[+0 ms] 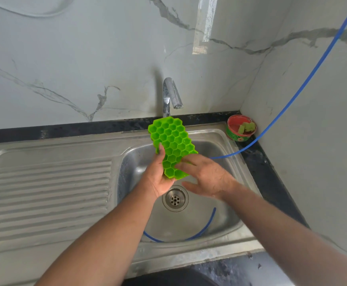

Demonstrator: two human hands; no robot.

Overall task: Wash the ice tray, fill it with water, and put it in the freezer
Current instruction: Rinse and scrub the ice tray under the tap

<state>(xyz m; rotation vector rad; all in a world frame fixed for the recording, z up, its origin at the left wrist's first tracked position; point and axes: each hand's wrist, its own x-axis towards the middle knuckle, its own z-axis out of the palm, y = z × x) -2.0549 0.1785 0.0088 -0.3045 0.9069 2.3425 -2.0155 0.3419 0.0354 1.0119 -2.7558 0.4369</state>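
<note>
Green honeycomb ice tray (172, 139) hangs tilted over the steel sink (216, 145); my left hand (158, 180) grips its lower edge, my right hand (207, 176) lies spread, fingertips touching it.

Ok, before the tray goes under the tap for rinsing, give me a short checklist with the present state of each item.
1. Ice tray held securely: ok, the left hand grips its near left edge.
2. Right hand free to turn on the tap: ok, its straight fingers only rest on the tray's near end.
3. Tray over the sink basin: ok, tilted above it, cells facing the camera.
4. Tap running: not ok, no stream visible from the spout.
5. Drain unblocked: ok, strainer holes show.
6. Blue hose clear of the tray: ok, it lies along the basin's side and floor.
</note>
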